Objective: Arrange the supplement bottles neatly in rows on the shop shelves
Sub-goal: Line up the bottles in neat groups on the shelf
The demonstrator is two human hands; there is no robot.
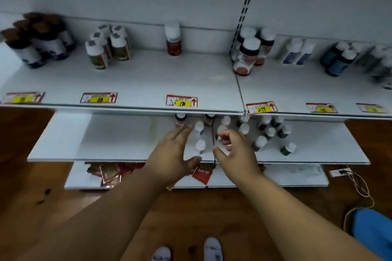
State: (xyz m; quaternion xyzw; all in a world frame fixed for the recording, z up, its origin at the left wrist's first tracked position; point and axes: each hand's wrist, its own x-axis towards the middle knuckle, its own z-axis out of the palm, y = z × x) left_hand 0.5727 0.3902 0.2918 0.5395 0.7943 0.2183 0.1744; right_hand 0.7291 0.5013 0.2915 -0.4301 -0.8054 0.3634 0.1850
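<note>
Both my hands reach over the middle shelf. My left hand is spread, fingers straight, just left of two white-capped bottles. My right hand has its fingers curled near a white-capped bottle; blur hides whether it grips it. Several small bottles stand loosely to the right of my right hand. On the top shelf are a lone red-labelled bottle, a group with white caps, brown-capped bottles and a red-labelled cluster.
Price tags line the top shelf's front edge. Red sachets lie on the bottom shelf. Blue and white bottles stand at the top right. A cord and a blue object lie on the wooden floor.
</note>
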